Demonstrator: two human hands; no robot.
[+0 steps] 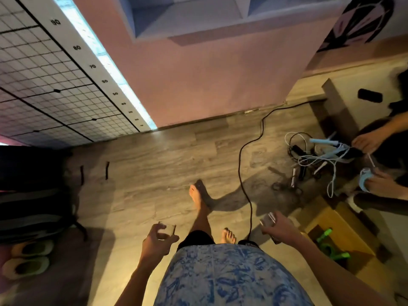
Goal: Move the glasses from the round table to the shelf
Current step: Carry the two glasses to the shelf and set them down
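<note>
Two clear glasses, one in each bare hand, are held low in the frame above a wood-grain floor. At lower centre-left, the left hand is curled around a short tumbler, fingers closed on its near side and thumb across the front, the rim showing above the knuckles and the glass roughly upright. At lower right, the right hand is wrapped around a second glass, which is tilted and blurred; its upper end pokes out past the fingers toward the upper left, and how much of it the palm covers cannot be told. The two hands are well apart, with a blue-and-white patterned shirt filling the bottom centre between the forearms. Two bare feet show on the floor between the hands, one well ahead of the other.

At top centre, a white shelf unit with open compartments hangs on a pink wall. A gridded panel with a printed number scale slants across the upper left. A black cable snakes down the floor from the wall to the space beside the right hand. At right, a tangle of white and blue cords lies on the floor, with another person's hands touching it at the frame's edge. A pair of slippers sits at lower left.
</note>
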